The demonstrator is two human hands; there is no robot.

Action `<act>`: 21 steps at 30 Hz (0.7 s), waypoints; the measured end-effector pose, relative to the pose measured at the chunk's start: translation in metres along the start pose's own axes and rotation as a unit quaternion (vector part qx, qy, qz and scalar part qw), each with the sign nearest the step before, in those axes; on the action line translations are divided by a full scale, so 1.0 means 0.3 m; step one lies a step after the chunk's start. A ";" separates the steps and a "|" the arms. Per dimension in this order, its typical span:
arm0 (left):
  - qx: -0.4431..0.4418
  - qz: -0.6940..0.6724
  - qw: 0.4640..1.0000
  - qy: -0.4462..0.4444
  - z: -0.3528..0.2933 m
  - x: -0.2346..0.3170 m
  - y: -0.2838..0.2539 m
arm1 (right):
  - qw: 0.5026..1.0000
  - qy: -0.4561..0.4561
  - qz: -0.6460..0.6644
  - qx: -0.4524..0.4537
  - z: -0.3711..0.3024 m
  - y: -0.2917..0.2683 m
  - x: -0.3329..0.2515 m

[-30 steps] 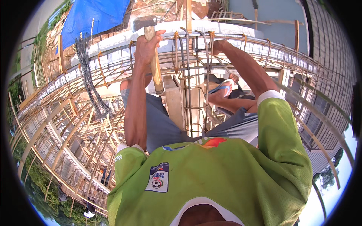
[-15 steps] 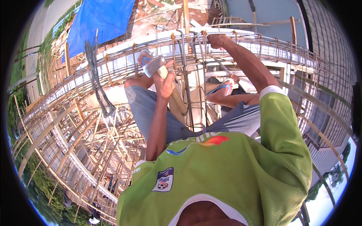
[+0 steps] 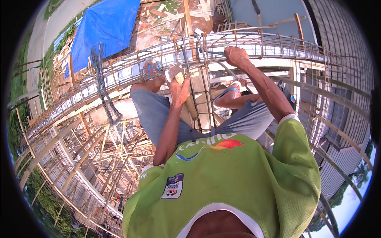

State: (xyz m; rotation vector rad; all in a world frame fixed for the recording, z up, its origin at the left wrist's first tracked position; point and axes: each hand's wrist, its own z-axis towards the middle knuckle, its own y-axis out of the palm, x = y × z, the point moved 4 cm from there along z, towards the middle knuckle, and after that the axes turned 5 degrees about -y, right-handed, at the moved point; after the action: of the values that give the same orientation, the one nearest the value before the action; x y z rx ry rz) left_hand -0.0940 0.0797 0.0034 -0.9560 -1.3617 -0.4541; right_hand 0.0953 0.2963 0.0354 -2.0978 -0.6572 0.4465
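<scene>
My left hand [image 3: 179, 93] is wrapped round a hammer, just beneath its grey metal head [image 3: 173, 72]; the wooden handle [image 3: 191, 107] slants down between my knees. My right hand [image 3: 237, 56] is closed in a fist on a dark metal bar [image 3: 216, 53], whose other end reaches left into the steel rods. A rebar cage [image 3: 158, 60] of long rods and tied stirrups runs across in front of me. Other upright rods [image 3: 204, 85] join it between my legs. What the bar's far end touches is too small to make out.
A bundle of thin dark wire [image 3: 104, 89] hangs over the cage at the left. My sandalled feet [image 3: 230, 94] rest by the beam. Below left is a deep tangle of timber props [image 3: 123, 146]. A blue tarp [image 3: 103, 29] lies beyond, and a corrugated roof [image 3: 341, 43] rises at the right.
My right hand has drawn back from the cage toward me, and the dark bar in it now shows. My left hand with the hammer has shifted slightly right and down.
</scene>
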 end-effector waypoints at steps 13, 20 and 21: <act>-0.084 0.192 0.978 0.017 0.039 -0.052 -0.027 | 0.977 -0.009 -0.076 0.200 -0.035 0.102 0.044; -0.034 0.362 0.930 0.058 0.028 -0.040 0.016 | 0.976 -0.035 -0.041 0.210 -0.032 0.023 0.107; -0.028 0.360 0.931 0.058 0.028 -0.039 0.017 | 0.974 -0.056 -0.027 0.220 -0.063 0.039 0.138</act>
State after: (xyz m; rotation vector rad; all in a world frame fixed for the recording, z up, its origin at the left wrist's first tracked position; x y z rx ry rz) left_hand -0.0976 0.0864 -0.0098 -1.3684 -0.8088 0.0169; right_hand 0.1417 0.3035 0.0333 -1.6410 -0.6135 0.6209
